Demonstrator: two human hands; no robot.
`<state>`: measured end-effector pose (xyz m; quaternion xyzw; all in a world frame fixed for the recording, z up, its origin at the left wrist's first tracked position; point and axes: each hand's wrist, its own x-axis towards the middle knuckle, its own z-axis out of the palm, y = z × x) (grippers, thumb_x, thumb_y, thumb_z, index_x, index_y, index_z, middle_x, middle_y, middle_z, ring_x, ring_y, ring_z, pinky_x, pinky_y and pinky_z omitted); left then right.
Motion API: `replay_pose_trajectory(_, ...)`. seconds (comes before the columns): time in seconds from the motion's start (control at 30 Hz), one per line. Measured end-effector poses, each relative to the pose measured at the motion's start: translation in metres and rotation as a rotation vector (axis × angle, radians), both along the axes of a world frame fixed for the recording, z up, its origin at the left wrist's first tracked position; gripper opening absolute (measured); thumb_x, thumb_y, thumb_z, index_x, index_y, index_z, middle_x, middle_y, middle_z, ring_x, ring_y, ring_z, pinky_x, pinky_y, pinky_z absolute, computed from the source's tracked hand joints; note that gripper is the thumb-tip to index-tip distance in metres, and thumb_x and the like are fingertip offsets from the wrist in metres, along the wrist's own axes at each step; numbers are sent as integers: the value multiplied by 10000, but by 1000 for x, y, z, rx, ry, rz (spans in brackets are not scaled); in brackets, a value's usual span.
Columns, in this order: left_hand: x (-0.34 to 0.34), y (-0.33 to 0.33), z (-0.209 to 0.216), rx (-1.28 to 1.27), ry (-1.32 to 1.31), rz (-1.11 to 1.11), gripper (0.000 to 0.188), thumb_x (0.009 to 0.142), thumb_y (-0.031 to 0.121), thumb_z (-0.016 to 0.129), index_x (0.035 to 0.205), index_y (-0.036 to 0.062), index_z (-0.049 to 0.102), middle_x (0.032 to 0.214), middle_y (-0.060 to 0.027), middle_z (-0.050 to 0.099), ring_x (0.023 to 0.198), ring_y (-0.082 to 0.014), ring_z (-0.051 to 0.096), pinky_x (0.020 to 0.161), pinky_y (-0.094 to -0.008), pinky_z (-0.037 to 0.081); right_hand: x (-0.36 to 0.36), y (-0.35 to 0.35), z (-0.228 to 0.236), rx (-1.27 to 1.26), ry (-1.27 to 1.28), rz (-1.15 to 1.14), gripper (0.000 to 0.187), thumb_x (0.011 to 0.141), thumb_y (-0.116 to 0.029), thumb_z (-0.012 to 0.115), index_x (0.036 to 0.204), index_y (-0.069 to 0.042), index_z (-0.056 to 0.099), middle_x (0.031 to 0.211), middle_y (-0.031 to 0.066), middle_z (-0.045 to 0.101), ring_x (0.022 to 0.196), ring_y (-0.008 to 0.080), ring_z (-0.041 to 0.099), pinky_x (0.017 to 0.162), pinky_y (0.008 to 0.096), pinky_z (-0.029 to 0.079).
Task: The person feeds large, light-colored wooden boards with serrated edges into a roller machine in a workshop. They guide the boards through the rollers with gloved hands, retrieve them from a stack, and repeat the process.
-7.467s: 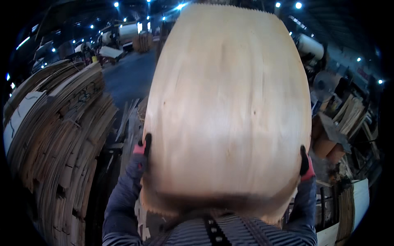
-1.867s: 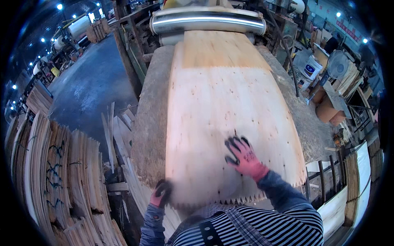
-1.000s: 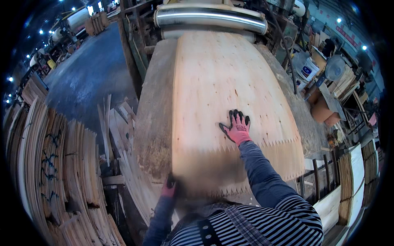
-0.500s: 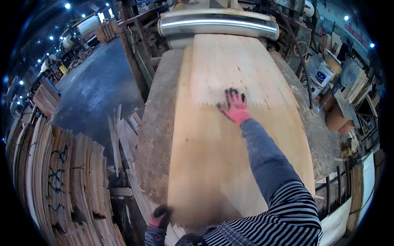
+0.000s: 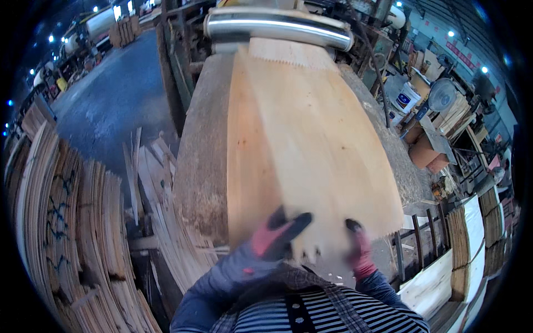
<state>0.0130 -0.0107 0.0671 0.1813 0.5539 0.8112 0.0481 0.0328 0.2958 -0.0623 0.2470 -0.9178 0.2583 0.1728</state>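
Since half a second ago the right hand [image 5: 360, 250] has come back from the far middle of the veneer sheet [image 5: 302, 144] to its near edge, and the left hand [image 5: 275, 236] has risen onto that edge too. Around them: stacks of veneer [image 5: 66, 222] on the left, loose strips [image 5: 161, 211] beside the worn table [image 5: 202, 155], a shiny metal roller [image 5: 277, 25] at the far end, and a fan [image 5: 442, 94] far right. The sheet lies lengthwise on the table, its toothed near edge at both gloved hands (motion blur hides whether the fingers clasp it or only press).
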Motion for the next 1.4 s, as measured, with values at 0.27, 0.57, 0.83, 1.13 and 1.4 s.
replay_pose_trajectory(0.27,55,-42,14,116,-336,-185,370,802,51,488,1157,-17,410,1102,-126,503,1017,-226,486,866,-347,387,75,-9,73,39,-3,-62,445,749,-256,500,1109,-2,436,1091,211,470,984,372,481,840,457,385)
replay_pose_trajectory(0.57,21,-46,-228,-1258,38,633,829,673,436,580,1249,-55,241,1251,-272,298,1140,-425,307,938,-468,271,-136,-100,95,199,271,-13,359,709,-214,583,1023,-51,526,1001,161,540,931,317,517,801,404,418)
replay_pose_trajectory(0.83,4,-42,-191,-629,-414,644,831,662,211,625,1309,53,127,1175,-231,403,1077,-338,413,877,-375,364,-339,-126,23,233,261,-33,358,746,-251,539,1068,-99,508,1070,116,524,986,246,499,836,355,400)
replay_pose_trajectory(1.13,-8,-68,-222,-514,-575,575,519,736,50,607,1204,9,386,1075,-114,520,915,-161,520,783,-269,430,-329,-146,8,358,50,43,627,750,-396,523,1264,-119,295,1276,148,300,1185,333,269,959,473,234)
replay_pose_trajectory(1.4,-44,-49,-128,-383,-195,173,267,803,102,516,1052,6,521,962,-94,570,878,-163,540,774,-261,424,-41,-32,-13,437,-362,408,856,536,-456,671,1207,-24,360,1251,231,290,1146,430,274,944,534,218)
